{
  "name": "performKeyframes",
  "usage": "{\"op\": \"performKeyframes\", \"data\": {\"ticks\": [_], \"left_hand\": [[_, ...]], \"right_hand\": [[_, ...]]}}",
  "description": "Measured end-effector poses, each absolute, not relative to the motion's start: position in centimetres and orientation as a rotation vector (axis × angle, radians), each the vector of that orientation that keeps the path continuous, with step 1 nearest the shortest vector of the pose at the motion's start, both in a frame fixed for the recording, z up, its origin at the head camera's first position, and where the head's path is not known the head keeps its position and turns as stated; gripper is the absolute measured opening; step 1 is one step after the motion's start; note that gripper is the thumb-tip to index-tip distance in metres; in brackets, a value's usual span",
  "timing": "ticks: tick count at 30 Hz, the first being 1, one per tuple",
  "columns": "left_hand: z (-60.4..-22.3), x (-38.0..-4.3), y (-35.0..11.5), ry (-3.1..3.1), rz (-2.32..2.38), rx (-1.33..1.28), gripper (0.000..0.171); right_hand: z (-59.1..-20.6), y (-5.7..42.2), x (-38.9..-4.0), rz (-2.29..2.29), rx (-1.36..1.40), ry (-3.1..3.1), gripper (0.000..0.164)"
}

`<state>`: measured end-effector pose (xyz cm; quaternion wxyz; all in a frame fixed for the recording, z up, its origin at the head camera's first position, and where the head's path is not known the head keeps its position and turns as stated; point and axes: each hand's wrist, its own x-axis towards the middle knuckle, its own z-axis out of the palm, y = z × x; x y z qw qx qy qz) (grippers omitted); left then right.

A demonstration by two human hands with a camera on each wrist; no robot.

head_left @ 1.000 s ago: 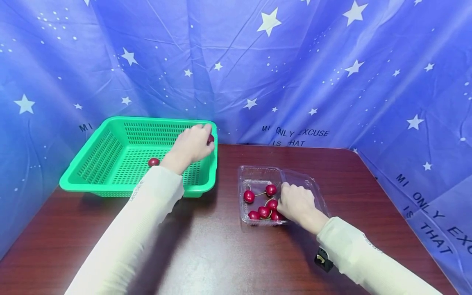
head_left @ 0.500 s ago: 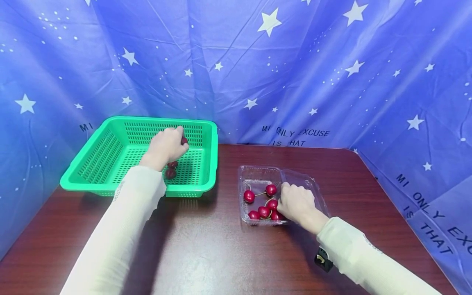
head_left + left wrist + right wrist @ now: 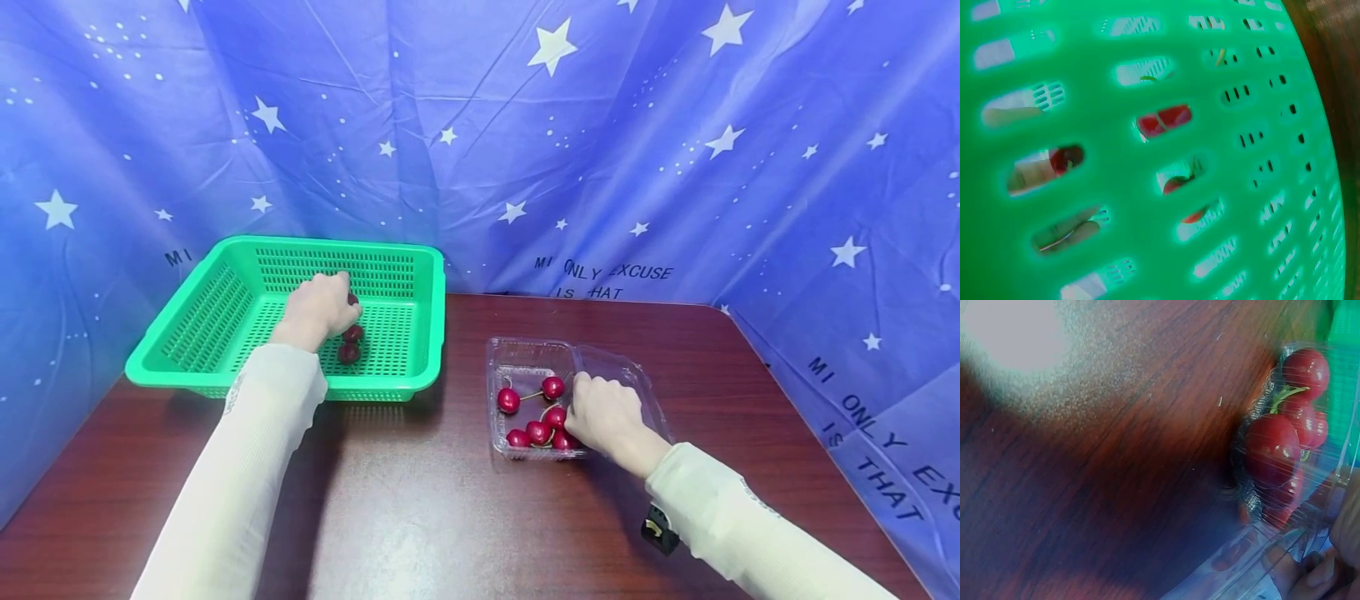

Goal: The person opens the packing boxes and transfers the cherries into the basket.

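Note:
Inside the green plastic basket, my left hand reaches down and pinches a dark red cherry. Two other cherries lie on the basket floor just to the right of the wrist. The left wrist view looks through the slotted basket wall, with the held cherry and parts of the fingers showing through slots. My right hand grips the side of a clear plastic box. Several red cherries with green stems lie in that box, also seen through its wall in the right wrist view.
Both containers stand on a dark reddish wooden table, the basket at left and the box right of centre. The box's clear lid is folded out to the right. A blue starry curtain rises behind the table.
My left hand has moved left and lower into the basket with a cherry in its fingers. Cherries on the basket floor now show beside the wrist. The right hand has stayed on the box.

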<state>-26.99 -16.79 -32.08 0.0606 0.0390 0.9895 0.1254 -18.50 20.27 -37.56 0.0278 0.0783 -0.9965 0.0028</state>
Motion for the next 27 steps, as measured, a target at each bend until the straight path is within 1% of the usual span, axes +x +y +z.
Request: {"op": "performKeyframes", "data": {"ticks": [2,6,13,17,25,27], "left_hand": [[-32.18,-26.95,-16.75,2.989,0.390,0.106,0.047],[-32.37,-26.89,-16.76,2.982,0.406,0.086,0.044],[-32.55,-26.70,-16.97,3.000,0.390,0.052,0.041],[-32.66,-26.52,-17.10,2.980,0.393,0.032,0.036],[-32.76,-26.37,-17.40,2.963,0.447,0.002,0.017],[-32.80,-26.37,-17.48,2.963,0.452,-0.005,0.015]], "right_hand": [[-37.57,20.28,-18.51,0.009,0.243,-3.078,0.016],[-37.58,20.31,-18.56,0.007,0.238,-3.083,0.016],[-37.52,20.33,-18.59,0.004,0.239,-3.085,0.016],[-37.54,20.30,-18.65,0.001,0.244,-3.081,0.016],[-37.65,20.31,-18.71,-0.001,0.224,-3.083,0.016],[-37.65,20.28,-18.67,0.002,0.227,-3.081,0.016]]}}
